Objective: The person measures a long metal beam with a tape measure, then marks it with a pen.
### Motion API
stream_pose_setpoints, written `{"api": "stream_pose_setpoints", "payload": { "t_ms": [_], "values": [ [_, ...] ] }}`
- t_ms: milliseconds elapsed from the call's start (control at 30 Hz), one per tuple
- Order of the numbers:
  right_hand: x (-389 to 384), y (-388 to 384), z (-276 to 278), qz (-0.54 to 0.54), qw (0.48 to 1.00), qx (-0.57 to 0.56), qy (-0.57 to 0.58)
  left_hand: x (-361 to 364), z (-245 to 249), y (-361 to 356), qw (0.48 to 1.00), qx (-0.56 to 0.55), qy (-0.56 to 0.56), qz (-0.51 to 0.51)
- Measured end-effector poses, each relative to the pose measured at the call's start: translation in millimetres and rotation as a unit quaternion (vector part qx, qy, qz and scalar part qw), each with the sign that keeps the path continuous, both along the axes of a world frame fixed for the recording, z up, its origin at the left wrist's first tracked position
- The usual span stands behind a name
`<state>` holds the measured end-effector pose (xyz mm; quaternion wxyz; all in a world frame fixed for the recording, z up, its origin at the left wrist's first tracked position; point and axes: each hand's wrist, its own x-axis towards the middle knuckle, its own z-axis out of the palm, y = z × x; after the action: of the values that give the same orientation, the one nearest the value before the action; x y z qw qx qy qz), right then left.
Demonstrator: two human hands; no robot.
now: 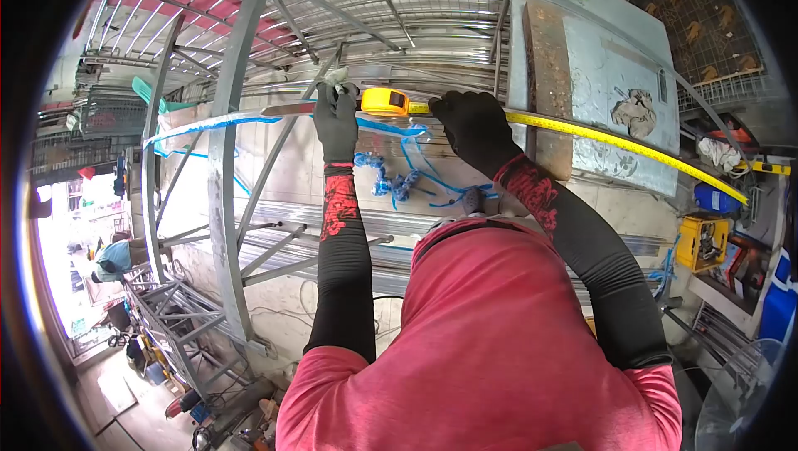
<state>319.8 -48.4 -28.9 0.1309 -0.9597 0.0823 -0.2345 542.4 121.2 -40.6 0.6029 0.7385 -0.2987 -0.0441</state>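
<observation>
My left hand [336, 121], in a dark grey glove, is closed at a narrow strip partly wrapped in blue film [220, 122]. A pale crumpled wad [337, 76] shows above its fingertips; what exactly the fingers grip is hidden. Just to its right is the yellow-orange case of a tape measure [385, 102]. My right hand [474, 129], gloved in black, is closed around the tape measure's blade beside the case. From there the extended yellow blade [619, 145] runs out to the far right, bending downward in this wide view.
Grey metal posts [224, 168] rise on the left. A blue-grey metal panel [611, 77] with a crumpled rag [634, 112] lies upper right. Torn blue film [397, 185] and long metal tubes [283, 239] lie below the hands. Another person [116, 258] is far left; a yellow crate [702, 243] stands right.
</observation>
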Motion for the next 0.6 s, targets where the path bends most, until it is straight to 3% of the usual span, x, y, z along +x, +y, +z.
{"api": "stream_pose_setpoints", "payload": {
  "t_ms": [133, 200, 333, 400, 433, 600],
  "values": [
    [4.8, 2.5, -3.2, 0.005, 1.000, -0.006, -0.014, -4.4, -5.4, -1.4, 1.000, -0.025, 0.009, -0.017],
    [6.3, 4.0, -5.5, 0.003, 1.000, -0.006, -0.017, -10.8, -5.7, -4.6, 0.999, -0.017, -0.026, 0.032],
    [7.0, 4.9, -10.9, 0.005, 0.999, 0.001, -0.039, -9.5, -52.5, -17.6, 0.991, -0.043, -0.024, 0.123],
    [5.5, 6.4, -13.8, -0.004, 0.999, -0.007, -0.035, -16.3, -63.6, -30.2, 0.989, -0.091, 0.014, 0.119],
    [3.8, 6.4, -14.1, -0.003, 0.999, -0.015, -0.037, -18.1, -67.1, -42.8, 0.969, -0.169, 0.069, 0.164],
    [4.9, 3.0, -12.0, 0.002, 1.000, -0.005, 0.010, -12.6, -36.3, -48.8, 0.978, -0.124, -0.022, 0.169]
  ]
}}
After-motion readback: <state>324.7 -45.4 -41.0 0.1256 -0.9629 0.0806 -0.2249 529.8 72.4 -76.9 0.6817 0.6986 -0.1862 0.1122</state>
